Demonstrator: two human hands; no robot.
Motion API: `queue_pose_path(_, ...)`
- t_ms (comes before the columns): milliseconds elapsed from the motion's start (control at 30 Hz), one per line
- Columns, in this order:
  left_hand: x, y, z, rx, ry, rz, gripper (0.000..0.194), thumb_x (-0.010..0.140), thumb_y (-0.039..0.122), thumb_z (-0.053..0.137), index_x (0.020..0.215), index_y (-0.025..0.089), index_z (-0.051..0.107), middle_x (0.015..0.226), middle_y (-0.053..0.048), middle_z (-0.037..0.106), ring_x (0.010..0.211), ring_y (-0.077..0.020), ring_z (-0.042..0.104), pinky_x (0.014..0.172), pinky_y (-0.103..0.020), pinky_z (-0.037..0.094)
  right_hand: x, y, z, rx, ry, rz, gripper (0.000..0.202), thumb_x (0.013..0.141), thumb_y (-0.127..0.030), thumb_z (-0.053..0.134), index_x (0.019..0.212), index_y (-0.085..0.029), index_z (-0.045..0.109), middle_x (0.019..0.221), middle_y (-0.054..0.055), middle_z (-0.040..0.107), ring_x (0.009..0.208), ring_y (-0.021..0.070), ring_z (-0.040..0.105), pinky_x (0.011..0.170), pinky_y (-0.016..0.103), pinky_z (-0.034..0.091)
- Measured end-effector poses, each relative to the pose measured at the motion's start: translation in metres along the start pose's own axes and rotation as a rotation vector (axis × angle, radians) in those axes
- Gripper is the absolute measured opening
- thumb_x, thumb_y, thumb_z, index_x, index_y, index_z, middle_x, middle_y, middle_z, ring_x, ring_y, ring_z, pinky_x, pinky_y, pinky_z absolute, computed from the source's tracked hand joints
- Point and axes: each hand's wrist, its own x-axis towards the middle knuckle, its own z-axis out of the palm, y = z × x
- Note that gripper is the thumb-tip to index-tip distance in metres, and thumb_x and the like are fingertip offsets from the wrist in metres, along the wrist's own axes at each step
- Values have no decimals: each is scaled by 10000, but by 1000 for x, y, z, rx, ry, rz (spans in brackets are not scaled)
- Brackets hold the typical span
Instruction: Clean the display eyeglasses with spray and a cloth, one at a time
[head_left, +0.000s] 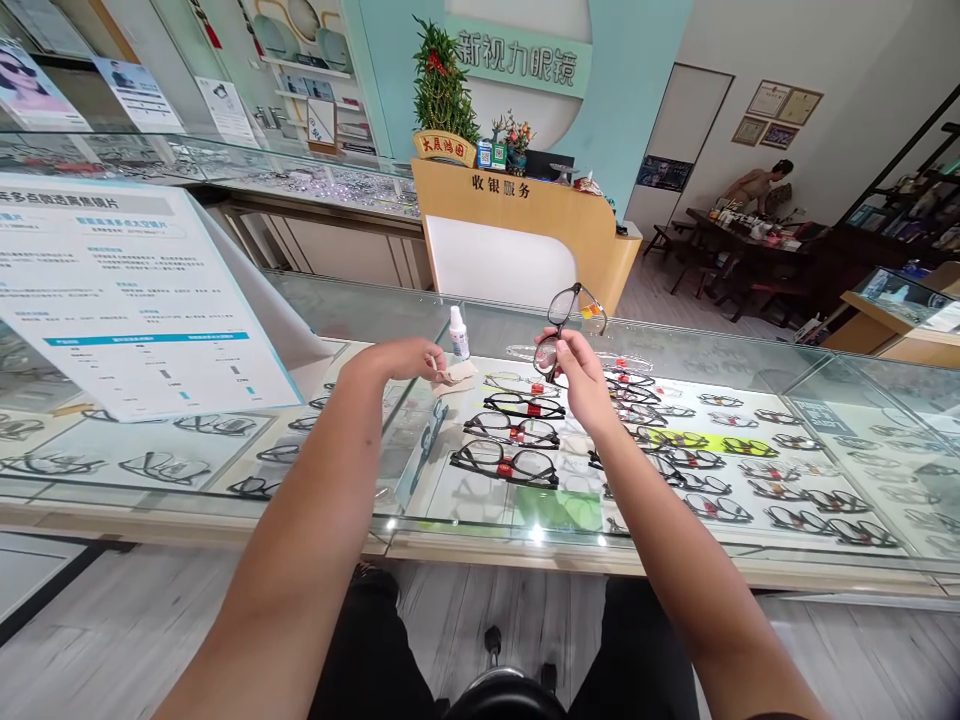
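Observation:
My right hand [582,372] is closed round a pair of dark-framed eyeglasses [553,310], held up above the glass counter with the lenses one over the other. My left hand [417,360] reaches to a small beige cloth [456,378] on the counter top. Its fingers are pinched at the near edge of the cloth. Right behind the cloth stands a white spray bottle [459,336], upright. Several dark eyeglasses [504,463] with red tags are laid out in rows below and between my arms.
The glass display counter [570,545] runs across in front of me. A large printed sign [142,300] stands on its left part. Beyond are a wooden cashier desk [517,215] with a plant [444,85], and a person [757,188] at a dark table at the back right.

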Motion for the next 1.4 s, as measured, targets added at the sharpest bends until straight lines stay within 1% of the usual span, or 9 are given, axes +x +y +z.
queue_pose_path(100,-8,18,-8,203,-278,-33,515,440,523,1039,735,242,723,753,-26,748,696,-241,642,640,-313,404,0,0,2,45,7,-4,467,1036,-657,619,1263,-252,679,1276,80,760,871,171,660,768,323,495)
queue_pose_path(200,-18,36,-10,177,-376,1,600,581,697,964,853,236,693,788,-24,736,769,-235,646,708,-322,463,-1,-1,4,80,12,-12,474,1023,-665,647,1241,-247,683,1250,80,750,861,168,646,805,331,510)
queue_pose_path(333,-29,56,1,-129,-355,31,677,595,734,970,889,223,637,791,-24,748,772,-215,686,761,-340,556,-2,-1,6,81,10,-18,481,1010,-683,659,1209,-246,676,1238,83,750,864,173,641,836,345,531)
queue_pose_path(500,-35,70,21,-360,-274,98,689,613,699,995,993,170,770,938,-89,824,856,-240,755,816,-356,606,-3,0,8,79,-21,-17,486,991,-680,679,1203,-244,678,1190,80,763,852,174,630,841,347,537)
queue_pose_path(600,-35,73,38,-459,-178,147,649,638,669,995,971,150,793,933,-94,822,815,-221,742,787,-342,606,-4,-1,9,66,-62,-1,470,995,-659,679,1212,-241,685,1184,79,766,865,178,629,852,346,537)
queue_pose_path(733,-38,77,63,-614,-103,157,657,664,644,987,1048,158,768,912,-74,814,802,-226,755,766,-346,611,-6,-2,11,52,-127,23,439,1010,-643,665,1188,-243,700,1213,69,762,860,173,624,864,345,533)
queue_pose_path(933,-50,85,91,-728,-96,174,569,754,560,929,1094,205,643,924,-45,799,864,-258,792,830,-409,644,-7,0,13,39,-182,25,436,999,-664,664,1111,-245,701,1156,59,756,859,178,602,869,348,543)
queue_pose_path(1100,-53,84,103,-799,-117,189,460,808,488,892,1073,229,619,1040,-19,784,911,-229,796,863,-390,644,-6,0,13,37,-167,55,416,1001,-623,663,1154,-237,697,1130,59,744,847,178,592,851,349,536)
queue_pose_path(1400,-61,94,105,-869,-188,182,366,742,376,832,1022,204,672,990,-28,768,851,-212,772,786,-351,632,-6,-4,13,53,-202,48,366,1011,-597,642,1052,-235,680,1110,49,740,834,168,595,843,339,534)
